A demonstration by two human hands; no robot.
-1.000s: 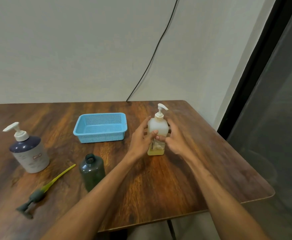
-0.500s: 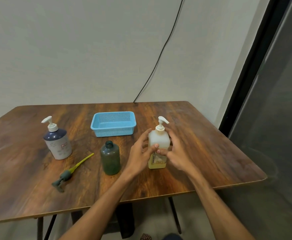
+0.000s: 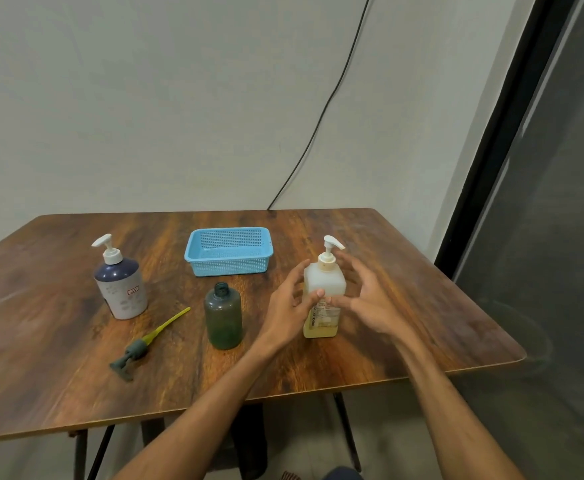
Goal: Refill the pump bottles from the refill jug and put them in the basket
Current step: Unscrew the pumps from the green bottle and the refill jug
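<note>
A translucent square pump bottle (image 3: 328, 282) with a white pump stands on the wooden table (image 3: 404, 306); a little yellowish liquid sits at its bottom. My left hand (image 3: 288, 306) cups its left side and my right hand (image 3: 370, 301) its right side. Both hands have spread fingers, with the thumbs resting on the bottle's front label. A dark green bottle (image 3: 224, 317) stands left of them with its neck uncapped. Its grey pump head with a yellow tube (image 3: 145, 344) lies flat on the table. The blue basket (image 3: 229, 268) sits behind, with nothing in it.
A navy and white pump bottle (image 3: 121, 289) stands at the left of the table. The table's front edge runs just below my forearms. A black cable (image 3: 318, 123) hangs down the wall. A dark glass door (image 3: 543, 237) is at the right.
The camera has pulled back and up, so more of the table shows. My fingers have spread wider around the square pump bottle, which stands in the same place.
</note>
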